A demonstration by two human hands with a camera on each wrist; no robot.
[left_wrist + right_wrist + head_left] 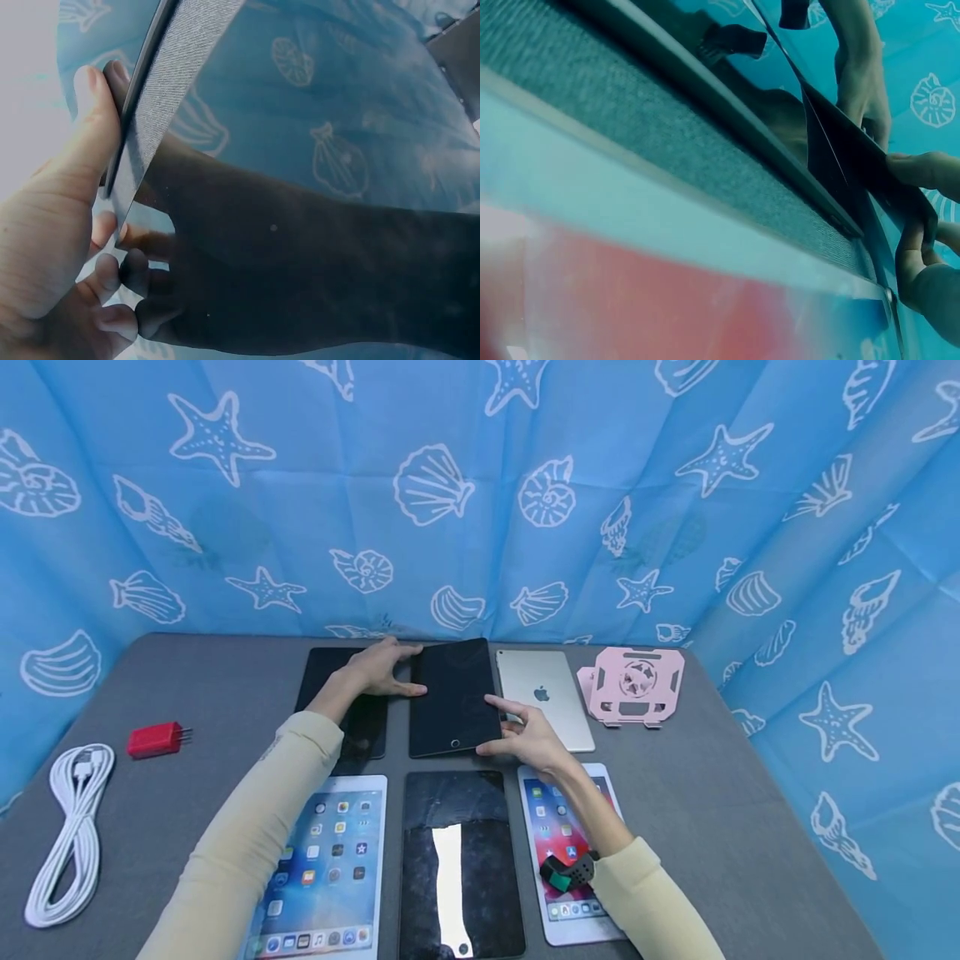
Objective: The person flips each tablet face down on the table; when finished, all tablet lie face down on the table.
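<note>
A black tablet [453, 693] with a round home button lies between both hands in the back row, slightly turned, its right edge raised in the right wrist view. My right hand [525, 739] pinches its lower right edge between thumb and fingers [919, 169]. At its upper left, my left hand [378, 668] holds the edge, thumb [94, 97] on the tablet's side and index finger at the top corner. Beneath the left hand is another dark tablet [367, 739], whose glossy screen mirrors the arm. To the right lies a silver tablet [551, 718], back up.
In front lie a lit tablet [337, 860], a black tablet with glare [491, 885] and a smaller lit tablet [558, 827] under the right forearm. A pink stand [637, 685] stands back right. Left are a red charger [153, 740] and a coiled white cable [86, 835]. A blue curtain [450, 543] hangs behind.
</note>
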